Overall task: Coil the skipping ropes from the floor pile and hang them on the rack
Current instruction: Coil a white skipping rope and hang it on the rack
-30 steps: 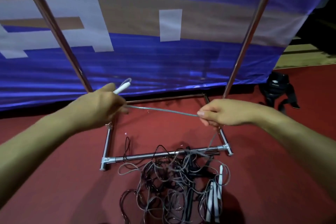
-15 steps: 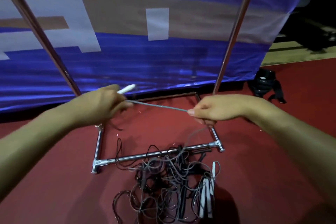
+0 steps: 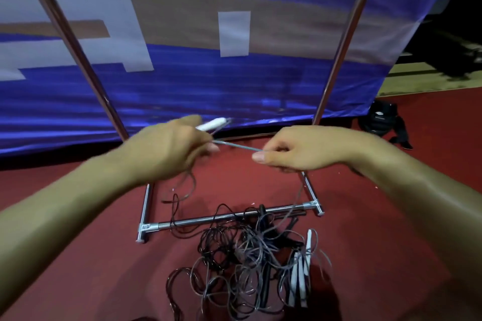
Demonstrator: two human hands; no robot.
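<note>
No words can be read. The left hand grips a white handle; the right hand pinches the rope, stretched sideways between them.

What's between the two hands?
In the head view, a short taut stretch of grey rope runs from the left hand, which also holds a white handle, to the right hand. Behind it is red floor.

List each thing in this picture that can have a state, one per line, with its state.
left hand: grips the white handle
right hand: pinches the grey rope
grey rope: taut between the hands
rope pile: tangled on the floor
rack: standing, no rope seen hung
black bag: lying on the floor
</note>
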